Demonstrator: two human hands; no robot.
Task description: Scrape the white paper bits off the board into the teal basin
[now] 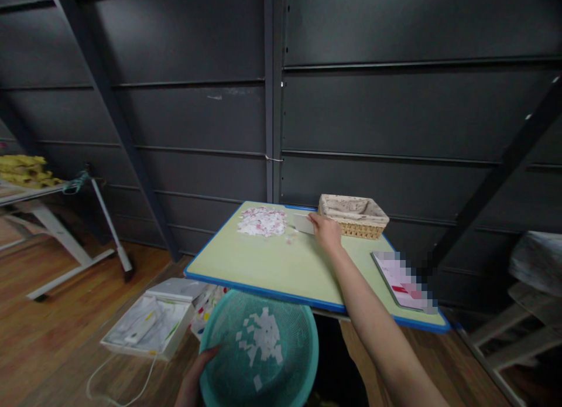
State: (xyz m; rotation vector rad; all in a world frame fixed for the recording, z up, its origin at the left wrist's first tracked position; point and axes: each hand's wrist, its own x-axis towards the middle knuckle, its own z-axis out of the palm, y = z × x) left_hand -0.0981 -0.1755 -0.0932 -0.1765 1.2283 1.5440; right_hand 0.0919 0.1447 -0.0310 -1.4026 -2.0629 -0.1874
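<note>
My right hand (325, 231) is over the far part of the yellow table with blue edging (263, 263). Its fingers pinch a flat, pale card (303, 223) near the tabletop. Just left of the card lies a spread heap of small white and pinkish paper pieces (262, 221), with a few stray bits beside it. Below the table's front edge, my left hand (199, 372) grips the left rim of a green plastic colander (302, 348), its thumb over the inside. Small white paper squares (266, 335) lie in the colander. The left fingers under the rim are hidden.
A cloth-lined wicker basket (362, 228) stands at the table's back right. A pink-and-white booklet or flat box (404, 281) lies at the right. On the floor, left, is an open white box (147, 325) with a cord. A dark panelled wall (197, 120) rises behind.
</note>
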